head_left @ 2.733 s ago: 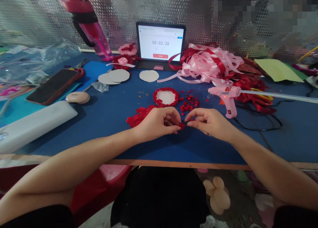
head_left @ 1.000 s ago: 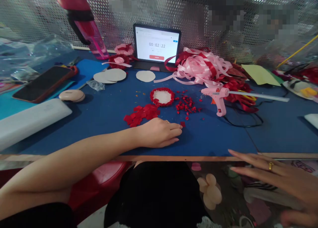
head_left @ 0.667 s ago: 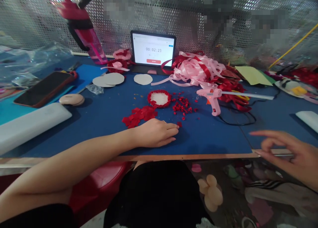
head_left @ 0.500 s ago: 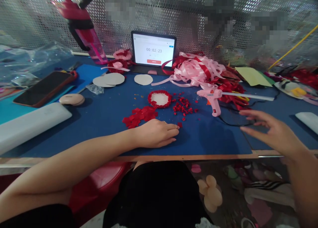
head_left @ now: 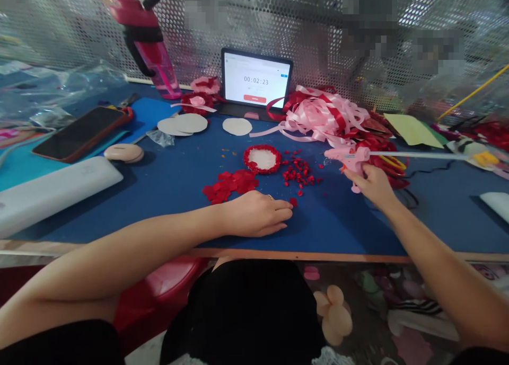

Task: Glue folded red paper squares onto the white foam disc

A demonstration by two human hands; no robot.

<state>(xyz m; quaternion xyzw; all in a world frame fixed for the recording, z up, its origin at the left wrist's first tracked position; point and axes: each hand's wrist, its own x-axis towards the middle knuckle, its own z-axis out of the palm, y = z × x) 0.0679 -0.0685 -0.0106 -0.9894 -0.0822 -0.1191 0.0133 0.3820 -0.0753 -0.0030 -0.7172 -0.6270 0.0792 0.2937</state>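
Observation:
My left hand (head_left: 260, 214) rests on the blue table mat, its fingers together at the edge of a small red square (head_left: 293, 202). My right hand (head_left: 371, 184) is wrapped round the handle of a pink glue gun (head_left: 345, 154), which has a long clear stick out of its back. Between and beyond the hands lies a white disc with a red ruffled rim (head_left: 262, 159). Loose red petals (head_left: 233, 185) spread behind my left wrist, and small red folded pieces (head_left: 299, 173) lie right of the disc.
White discs (head_left: 237, 126) lie in front of a tablet showing a timer (head_left: 256, 81). Pink and red ribbons (head_left: 318, 113) are heaped behind the glue gun. A phone (head_left: 81, 132), a white case (head_left: 59, 193) and a pink bottle (head_left: 149, 47) stand or lie at the left.
My right hand has moved left from the mat's right side and closed round the glue gun's handle. My left hand stays by the red square. The view has shifted slightly.

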